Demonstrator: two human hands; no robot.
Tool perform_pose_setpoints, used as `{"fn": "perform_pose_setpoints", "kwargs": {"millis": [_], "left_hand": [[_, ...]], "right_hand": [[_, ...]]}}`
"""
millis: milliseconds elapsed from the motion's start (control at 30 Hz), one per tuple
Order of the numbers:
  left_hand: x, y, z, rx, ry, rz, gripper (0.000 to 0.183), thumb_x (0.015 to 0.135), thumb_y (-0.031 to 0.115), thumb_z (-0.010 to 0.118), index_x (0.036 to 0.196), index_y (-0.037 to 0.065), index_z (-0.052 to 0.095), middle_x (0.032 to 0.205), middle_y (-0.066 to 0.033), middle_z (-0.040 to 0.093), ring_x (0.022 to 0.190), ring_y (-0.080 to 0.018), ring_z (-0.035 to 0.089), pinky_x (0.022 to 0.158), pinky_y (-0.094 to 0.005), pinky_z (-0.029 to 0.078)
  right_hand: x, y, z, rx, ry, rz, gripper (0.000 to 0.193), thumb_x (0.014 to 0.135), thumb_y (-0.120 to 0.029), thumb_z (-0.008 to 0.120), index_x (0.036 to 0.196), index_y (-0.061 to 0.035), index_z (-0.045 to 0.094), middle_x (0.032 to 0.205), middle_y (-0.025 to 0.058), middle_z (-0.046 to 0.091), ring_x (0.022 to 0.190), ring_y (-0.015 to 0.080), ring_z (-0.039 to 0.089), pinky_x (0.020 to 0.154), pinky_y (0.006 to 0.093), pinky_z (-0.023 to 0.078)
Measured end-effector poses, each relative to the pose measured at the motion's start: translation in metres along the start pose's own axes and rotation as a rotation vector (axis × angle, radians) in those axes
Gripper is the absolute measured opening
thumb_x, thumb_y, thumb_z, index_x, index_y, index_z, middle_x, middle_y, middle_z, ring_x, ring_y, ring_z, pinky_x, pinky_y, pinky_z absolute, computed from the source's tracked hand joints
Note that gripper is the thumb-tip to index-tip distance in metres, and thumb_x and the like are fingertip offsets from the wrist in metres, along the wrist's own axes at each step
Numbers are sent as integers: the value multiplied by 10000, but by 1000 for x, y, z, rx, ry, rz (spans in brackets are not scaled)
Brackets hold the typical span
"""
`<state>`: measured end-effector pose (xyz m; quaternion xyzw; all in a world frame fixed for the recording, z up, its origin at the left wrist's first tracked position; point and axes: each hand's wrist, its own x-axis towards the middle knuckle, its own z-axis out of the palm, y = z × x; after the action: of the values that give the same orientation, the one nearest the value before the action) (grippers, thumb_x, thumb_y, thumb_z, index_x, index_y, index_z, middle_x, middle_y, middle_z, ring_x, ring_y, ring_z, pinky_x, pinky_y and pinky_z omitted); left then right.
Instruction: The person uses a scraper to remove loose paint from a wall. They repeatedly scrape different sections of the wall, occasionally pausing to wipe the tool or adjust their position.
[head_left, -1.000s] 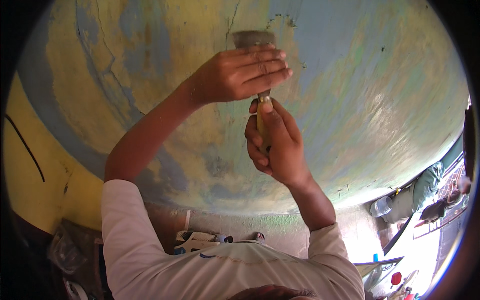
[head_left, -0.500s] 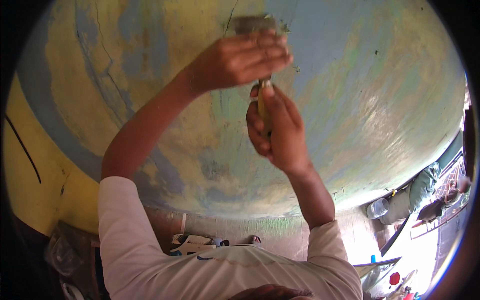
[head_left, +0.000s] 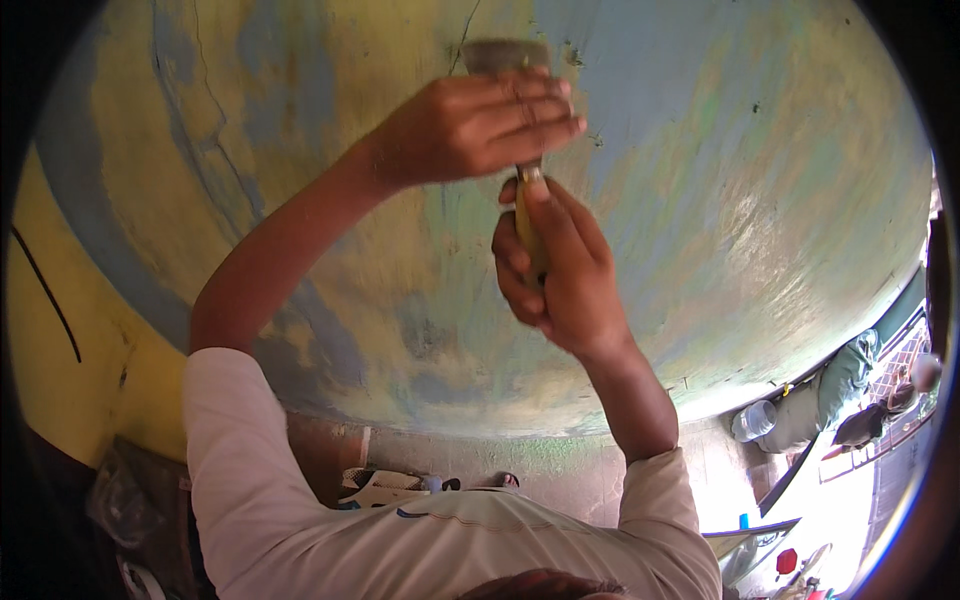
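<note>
Paintwork (head_left: 105, 375) of plain yellow covers the far left, with a thin black line (head_left: 46, 287) slanting down it. Lower on that side, a clear plastic bag (head_left: 125, 505) sits in shadow. Next comes a large wall (head_left: 370, 330) in patchy blue, yellow and green, running across most of the view, with a jagged crack (head_left: 216, 148) through its left part. Over this wall reaches the left arm in a pale sleeve (head_left: 235, 430), and the left hand (head_left: 490, 125) lies across the metal part of a scraper, its fingers straight and side by side, pressed over the tool rather than wrapped around it; its thumb is hidden. The scraper (head_left: 500, 55) points away from the person against the wall, its wide blade blurred near the top centre, just beside some small dark chips (head_left: 573, 55) in the paint. Just right of and below the left hand, the right hand (head_left: 565, 265) is curled firmly around the yellowish handle (head_left: 529, 222), thumb laid along it. Farther right, low down, are a pale translucent container (head_left: 755, 420), a red object (head_left: 786, 562) and a bunched green cloth (head_left: 846, 378).
</note>
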<state>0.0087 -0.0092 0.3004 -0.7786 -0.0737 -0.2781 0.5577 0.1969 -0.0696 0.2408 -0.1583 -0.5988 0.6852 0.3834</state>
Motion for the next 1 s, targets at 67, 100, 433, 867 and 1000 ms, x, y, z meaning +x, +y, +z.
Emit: {"fn": "perform_pose_setpoints", "kwargs": {"millis": [67,100,433,867,1000], "left_hand": [[0,-2,-1,-9,-9,-81,304,844,110,672,1145,92,707,1085,-74,719,1068,-230,682,929,-375,589],[0,-2,-2,-21,-11,-180,305,848,111,672,1150,93,705,1085,-75,719,1067,-229,682,935,-376,586],[1,-2,-9,-67,-22,-110,284,853,141,658,1128,93,713,1071,-59,719,1065,-229,682,911,-368,593],[8,-14,-13,-20,-26,-102,302,823,114,673,1122,120,712,1066,-35,717,1064,-206,678,923,-338,583],[11,-18,-15,-22,-49,-17,323,802,93,682,1123,107,712,1084,-43,714,1083,-228,673,931,-361,583]], "right_hand": [[1,-2,1,68,-44,-96,313,1063,-369,379,1111,-66,444,698,11,446,440,72,387,356,225,271],[2,-3,2,86,-89,-194,310,1063,-364,379,1111,-65,444,694,9,447,438,72,389,357,225,273],[-1,-6,11,114,21,-67,335,1070,-349,363,1109,-37,479,668,-6,414,392,41,306,306,193,239],[5,-15,9,107,-51,-132,344,1055,-369,392,1091,-34,464,699,10,441,436,62,355,341,213,258],[5,-19,7,82,-18,-10,338,1048,-374,404,1081,-43,460,716,18,456,458,75,377,362,225,264]]}}
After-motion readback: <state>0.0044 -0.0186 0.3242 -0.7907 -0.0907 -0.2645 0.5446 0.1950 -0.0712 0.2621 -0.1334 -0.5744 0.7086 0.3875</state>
